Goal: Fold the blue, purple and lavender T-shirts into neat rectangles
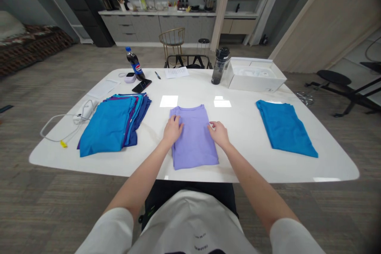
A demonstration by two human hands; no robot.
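Observation:
A lavender T-shirt [195, 139], folded into a rectangle with its neckline at the far end, lies flat on the white table in front of me. My left hand [173, 130] rests on its left edge, thumb and fingers apart on the cloth. At the opposite edge, my right hand [219, 132] has its fingers curled together on the fabric's margin; the fingertips are small in view. To the left sits a stack of folded clothes [108, 125] in blue, purple and navy. A single folded blue garment [285, 127] lies off to the right.
Behind the stack are a phone [142, 85], a cola bottle [135, 64] and a lilac case [130, 78]. A power strip [85, 112] with a white cable is at the table's left edge. Farther back stand a dark water bottle [220, 66] and an open white box [256, 77].

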